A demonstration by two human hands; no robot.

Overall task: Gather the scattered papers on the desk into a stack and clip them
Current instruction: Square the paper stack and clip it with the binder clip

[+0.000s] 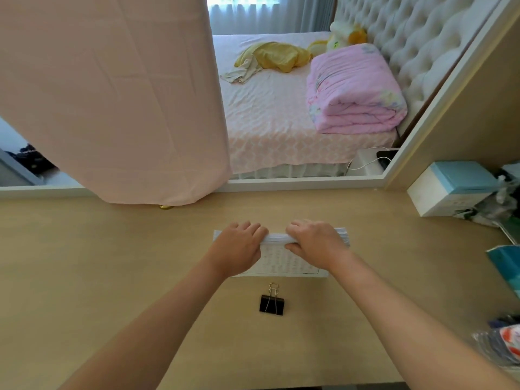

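A stack of white printed papers (pixel 284 260) stands tilted on the light wooden desk (pixel 112 263), its lower edge resting on the surface. My left hand (pixel 237 249) grips the top edge of the stack on the left side. Beside it, my right hand (pixel 315 243) grips the same top edge on the right. A black binder clip (pixel 271 304) with silver handles lies flat on the desk just in front of the papers, apart from both hands.
A white and blue box (pixel 447 190) sits at the desk's right rear, with plastic bags and packets (pixel 498 344) along the right edge. A pink cloth (pixel 112 94) hangs over the mirror behind the desk, above a small gold object (pixel 165 207).
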